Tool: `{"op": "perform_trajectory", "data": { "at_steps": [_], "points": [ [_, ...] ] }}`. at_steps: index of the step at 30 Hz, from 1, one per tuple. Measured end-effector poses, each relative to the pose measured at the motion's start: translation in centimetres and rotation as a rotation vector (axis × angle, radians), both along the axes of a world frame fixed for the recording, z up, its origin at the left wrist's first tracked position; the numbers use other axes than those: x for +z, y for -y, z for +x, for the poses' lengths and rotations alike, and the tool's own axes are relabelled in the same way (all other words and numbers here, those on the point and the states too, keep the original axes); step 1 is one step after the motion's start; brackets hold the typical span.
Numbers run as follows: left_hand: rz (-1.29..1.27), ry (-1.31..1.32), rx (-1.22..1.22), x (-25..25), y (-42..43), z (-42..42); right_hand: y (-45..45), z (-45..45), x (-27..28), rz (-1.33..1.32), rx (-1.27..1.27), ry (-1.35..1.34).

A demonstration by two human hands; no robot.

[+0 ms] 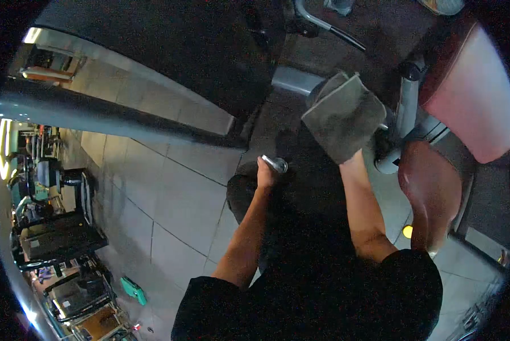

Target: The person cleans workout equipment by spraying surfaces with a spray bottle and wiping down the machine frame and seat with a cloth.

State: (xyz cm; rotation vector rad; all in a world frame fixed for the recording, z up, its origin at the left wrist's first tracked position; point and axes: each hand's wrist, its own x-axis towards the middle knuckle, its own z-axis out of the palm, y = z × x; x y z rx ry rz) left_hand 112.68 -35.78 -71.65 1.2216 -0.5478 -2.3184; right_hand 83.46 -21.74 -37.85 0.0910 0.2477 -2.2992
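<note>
My left hand [264, 173] is closed around a shiny silver cylindrical object [278, 165], held low in front of my body; its exact kind is unclear. A grey cloth [349, 116] covers my right hand, with only the wrist and forearm showing below it. The fingers are hidden under the cloth, which hangs around them near the metal frame [407, 102] of a padded machine. To the right of the cloth are a reddish upper pad [477, 91] and a darker red lower pad [430, 190].
A large dark panel [175, 51] and a thick grey bar [96, 116] extend across the upper left. Exercise machines [61, 227] line the far left. On the tiled floor [175, 199] lies a green object [133, 290]. A yellow round part [407, 231] shows beside the lower pad.
</note>
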Motion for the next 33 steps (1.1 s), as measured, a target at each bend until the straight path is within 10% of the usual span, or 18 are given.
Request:
{"op": "perform_trajectory", "data": {
  "at_steps": [2, 6, 8, 9, 11, 12, 13, 14, 18, 26, 28, 30, 33],
  "points": [
    [-0.683, 0.245, -0.381, -2.3, 0.0, 2.8, 2.5, 1.1, -0.3, -0.035, 0.041, 0.015],
    [-0.883, 0.657, -0.501, 14.9, 1.6, 4.8, 10.1, 4.4, -1.3, -0.031, 0.062, 0.062],
    [-1.581, 0.767, -0.128, 33.4, 2.7, 3.7, 16.1, 6.5, 5.6, 0.097, -0.014, 0.036],
    [-2.205, 0.966, 0.138, 40.1, 5.9, 3.7, 21.0, 6.8, 6.9, 0.072, -0.108, -0.123],
    [-2.461, 1.019, 0.534, 53.2, 9.7, 5.1, 26.6, 7.2, 14.1, 0.338, -0.232, -1.072],
    [-2.287, 0.782, 0.778, 57.7, 10.9, 3.1, 26.2, 7.5, 21.2, 0.659, -0.327, -1.535],
    [-2.300, 0.815, 0.729, 61.7, 13.4, 4.2, 28.7, 9.8, 24.6, 0.489, -0.626, -1.159],
    [-2.226, 0.735, 0.678, 64.9, 13.0, 1.6, 30.4, 9.1, 25.8, 0.516, -0.871, -1.519],
    [-2.083, 0.513, 0.649, 66.8, 15.9, -3.9, 31.1, 8.7, 22.0, 0.580, -0.830, -1.476],
    [-2.162, 0.627, 0.870, 69.5, 21.0, -0.9, 35.0, 9.3, -9.8, 1.016, -0.710, -0.844],
    [-2.154, 0.710, 0.893, 69.8, 20.7, -0.5, 31.9, 7.8, -15.8, 1.311, -0.283, -0.902],
    [-2.150, 0.757, 0.928, 69.6, 20.3, -0.9, 31.8, 7.8, -16.7, 1.438, -0.068, -0.921],
    [-2.151, 0.794, 0.952, 68.9, 20.4, -1.0, 36.8, 9.4, -12.7, 1.208, -0.417, -0.783]
  ]
}}
